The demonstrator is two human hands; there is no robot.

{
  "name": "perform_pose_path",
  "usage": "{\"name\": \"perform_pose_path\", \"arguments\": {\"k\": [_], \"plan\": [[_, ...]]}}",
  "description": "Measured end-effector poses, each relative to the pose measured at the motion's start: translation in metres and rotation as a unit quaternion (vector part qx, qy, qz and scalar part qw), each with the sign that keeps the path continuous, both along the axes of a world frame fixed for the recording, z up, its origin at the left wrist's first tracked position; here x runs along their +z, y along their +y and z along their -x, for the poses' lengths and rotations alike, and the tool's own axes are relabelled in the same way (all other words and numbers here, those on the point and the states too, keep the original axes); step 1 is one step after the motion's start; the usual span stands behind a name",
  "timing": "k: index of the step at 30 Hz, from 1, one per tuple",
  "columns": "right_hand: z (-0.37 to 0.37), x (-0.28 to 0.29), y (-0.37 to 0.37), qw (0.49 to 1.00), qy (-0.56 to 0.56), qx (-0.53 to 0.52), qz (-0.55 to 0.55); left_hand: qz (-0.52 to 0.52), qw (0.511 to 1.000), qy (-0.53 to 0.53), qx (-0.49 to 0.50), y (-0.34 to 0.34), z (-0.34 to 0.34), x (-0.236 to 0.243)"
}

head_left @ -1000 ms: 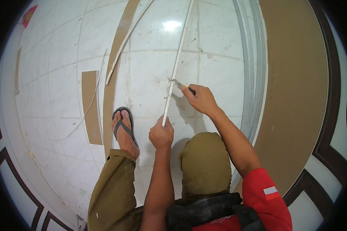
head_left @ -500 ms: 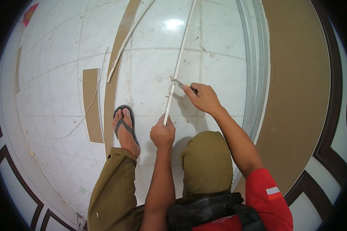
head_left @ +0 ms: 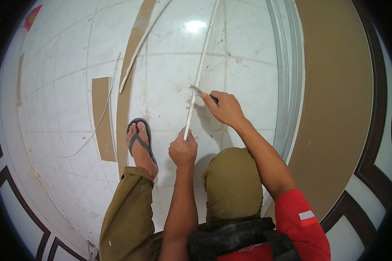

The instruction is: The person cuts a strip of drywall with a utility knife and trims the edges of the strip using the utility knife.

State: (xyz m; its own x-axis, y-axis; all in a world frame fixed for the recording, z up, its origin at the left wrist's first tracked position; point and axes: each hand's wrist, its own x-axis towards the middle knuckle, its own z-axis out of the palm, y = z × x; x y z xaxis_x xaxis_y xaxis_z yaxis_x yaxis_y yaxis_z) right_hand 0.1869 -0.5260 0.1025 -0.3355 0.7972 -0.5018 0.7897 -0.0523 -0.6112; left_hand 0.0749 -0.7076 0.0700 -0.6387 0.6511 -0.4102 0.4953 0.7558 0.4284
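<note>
I wear a red short-sleeved shirt (head_left: 295, 217), white sleeve patch (head_left: 306, 215) at four o'clock, olive trousers (head_left: 233, 187), dark flip-flop (head_left: 146, 149) at nine.

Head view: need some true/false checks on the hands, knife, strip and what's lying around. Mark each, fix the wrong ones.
1. The right hand holds a utility knife. True.
2. The left hand grips the far end of the narrow white strip. False: it grips the near end.
3. The utility knife overlaps the narrow white strip in view. True.
4. Grey metal channels lie left of the narrow white strip. False: they lie right of it.
5. A short brown board offcut lies left of the flip-flop. True.
</note>
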Motion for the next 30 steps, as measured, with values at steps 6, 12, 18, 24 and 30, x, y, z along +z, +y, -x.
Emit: {"name": "perform_pose_path", "arguments": {"k": [6, 12, 18, 24, 30], "plan": [[-0.002, 0.007, -0.003, 0.999, -0.025, 0.022, 0.041, 0.010, 1.000, 0.004, -0.005, -0.004, 0.003, -0.002], [0.006, 0.006, -0.002, 0.999, -0.029, 0.024, 0.028, 0.010, 1.000, 0.002, -0.016, -0.002, 0.004, -0.004], [-0.001, 0.011, -0.007, 0.998, -0.039, 0.040, 0.041, 0.023, 1.000, 0.005, -0.010, -0.002, 0.004, -0.002], [0.005, 0.010, -0.011, 0.998, -0.042, 0.018, 0.049, 0.012, 1.000, -0.020, -0.016, -0.001, 0.008, -0.002], [0.001, 0.006, -0.013, 0.999, -0.025, 0.016, 0.033, 0.045, 0.999, -0.014, -0.009, -0.001, 0.005, 0.001]]}}
